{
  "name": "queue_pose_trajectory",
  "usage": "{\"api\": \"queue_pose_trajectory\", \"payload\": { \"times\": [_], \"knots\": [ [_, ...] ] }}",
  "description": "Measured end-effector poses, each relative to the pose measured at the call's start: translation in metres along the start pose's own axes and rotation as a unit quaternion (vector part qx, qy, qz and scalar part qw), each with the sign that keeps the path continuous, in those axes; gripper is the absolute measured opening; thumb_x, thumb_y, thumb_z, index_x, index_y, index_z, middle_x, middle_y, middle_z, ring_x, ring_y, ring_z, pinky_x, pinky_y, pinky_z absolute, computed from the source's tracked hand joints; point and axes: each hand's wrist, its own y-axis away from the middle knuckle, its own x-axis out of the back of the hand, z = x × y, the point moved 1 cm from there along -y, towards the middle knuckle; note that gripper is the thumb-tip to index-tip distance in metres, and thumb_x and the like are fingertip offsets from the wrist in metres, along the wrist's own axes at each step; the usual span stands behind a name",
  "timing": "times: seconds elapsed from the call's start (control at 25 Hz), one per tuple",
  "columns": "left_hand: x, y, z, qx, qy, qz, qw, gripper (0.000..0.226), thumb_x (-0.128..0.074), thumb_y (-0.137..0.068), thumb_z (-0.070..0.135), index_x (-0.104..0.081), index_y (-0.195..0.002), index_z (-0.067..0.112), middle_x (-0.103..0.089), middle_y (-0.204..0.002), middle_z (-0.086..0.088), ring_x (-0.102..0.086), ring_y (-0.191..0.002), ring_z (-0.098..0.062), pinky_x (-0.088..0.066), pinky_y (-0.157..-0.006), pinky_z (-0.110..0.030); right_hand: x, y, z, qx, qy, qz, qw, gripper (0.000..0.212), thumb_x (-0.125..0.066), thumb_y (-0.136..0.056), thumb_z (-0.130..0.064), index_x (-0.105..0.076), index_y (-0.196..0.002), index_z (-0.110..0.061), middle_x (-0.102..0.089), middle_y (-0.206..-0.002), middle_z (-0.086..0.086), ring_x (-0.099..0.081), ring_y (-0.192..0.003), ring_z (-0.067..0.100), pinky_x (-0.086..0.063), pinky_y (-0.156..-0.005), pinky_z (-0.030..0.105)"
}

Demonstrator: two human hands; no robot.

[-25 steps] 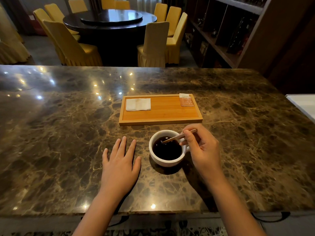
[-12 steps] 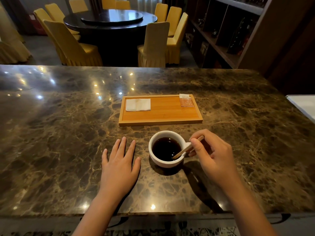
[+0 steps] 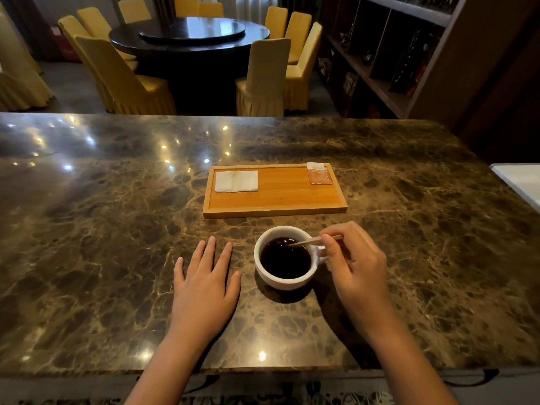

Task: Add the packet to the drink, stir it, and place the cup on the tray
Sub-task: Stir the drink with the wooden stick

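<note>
A white cup (image 3: 264, 271) full of dark drink stands on the marble counter, just in front of the wooden tray (image 3: 274, 211). My right hand (image 3: 355, 266) pinches a thin wooden stir stick (image 3: 306, 242) whose tip dips into the drink near the cup's far right rim. Flat on the counter to the left of the cup lies my left hand (image 3: 204, 283), fingers spread and holding nothing. An orange and white packet (image 3: 320, 173) rests on the tray's far right corner.
A folded white napkin (image 3: 236, 181) lies on the tray's left end. The marble counter (image 3: 102, 229) stretches wide on both sides. A white surface (image 3: 520, 182) shows at the right edge. Yellow chairs, a round dark table and shelves stand beyond the counter.
My right hand has swung the stir stick around inside the cup, from the near right side back toward the far right rim. The left hand and the cup have stayed put.
</note>
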Motion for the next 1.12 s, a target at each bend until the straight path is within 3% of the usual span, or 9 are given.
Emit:
{"api": "queue_pose_trajectory", "payload": {
  "times": [0.2,0.44,0.6,0.8,1.0,1.12],
  "knots": [
    [0.0,0.0,0.001,0.001,0.003,0.004,1.0,0.063,-0.009,-0.082,0.054,-0.019,-0.14,0.029,-0.014,-0.15,-0.004,-0.003,-0.136,-0.016,-0.003,-0.109,-0.051,0.014,0.002,-0.004,0.008,0.046,-0.036,0.998,0.02,-0.042,-0.09,-0.027,-0.056,-0.082,-0.015,-0.059,-0.076,0.001,-0.058,-0.069,0.011,-0.048,-0.059,0.022],
    [0.0,0.0,0.0,-0.003,0.005,0.007,1.0,0.063,-0.011,-0.083,0.054,-0.02,-0.139,0.028,-0.015,-0.149,-0.005,-0.002,-0.135,-0.016,-0.002,-0.109,-0.05,0.012,0.001,-0.013,-0.127,-0.127,-0.058,0.982,0.015,-0.051,-0.089,-0.025,-0.06,-0.082,-0.016,-0.069,-0.072,0.003,-0.071,-0.071,0.017,-0.06,-0.062,0.038],
    [0.0,0.0,0.0,-0.003,0.0,0.003,1.0,0.063,-0.01,-0.082,0.054,-0.018,-0.14,0.029,-0.013,-0.15,-0.004,-0.001,-0.135,-0.015,-0.001,-0.108,-0.049,0.028,-0.008,-0.007,-0.138,-0.113,-0.02,0.984,0.014,-0.05,-0.092,-0.017,-0.058,-0.08,-0.015,-0.066,-0.075,0.005,-0.071,-0.072,0.019,-0.06,-0.062,0.039],
    [0.001,0.0,0.001,-0.001,0.002,0.002,1.0,0.064,-0.01,-0.082,0.054,-0.018,-0.14,0.029,-0.013,-0.15,-0.004,0.0,-0.135,-0.015,-0.001,-0.109,-0.05,0.044,-0.022,-0.001,-0.169,-0.101,0.031,0.98,0.016,-0.048,-0.094,-0.013,-0.058,-0.082,-0.012,-0.066,-0.076,0.004,-0.07,-0.073,0.013,-0.059,-0.058,0.024],
    [0.002,0.0,0.001,0.001,0.003,0.0,1.0,0.064,-0.009,-0.082,0.055,-0.018,-0.14,0.029,-0.012,-0.15,-0.003,0.0,-0.135,-0.015,-0.001,-0.109,-0.049,0.051,-0.037,0.001,-0.186,-0.097,0.044,0.977,0.016,-0.049,-0.094,-0.015,-0.06,-0.082,-0.014,-0.066,-0.078,0.005,-0.07,-0.072,0.011,-0.058,-0.056,0.021],
    [0.002,0.0,0.002,0.005,0.0,-0.003,1.0,0.064,-0.008,-0.081,0.055,-0.017,-0.14,0.029,-0.011,-0.15,-0.003,0.001,-0.135,-0.014,0.0,-0.109,-0.049,0.053,-0.046,-0.003,-0.215,-0.155,0.047,0.963,0.017,-0.048,-0.094,-0.014,-0.061,-0.083,-0.014,-0.07,-0.069,0.001,-0.071,-0.066,0.01,-0.059,-0.057,0.02]
  ]
}}
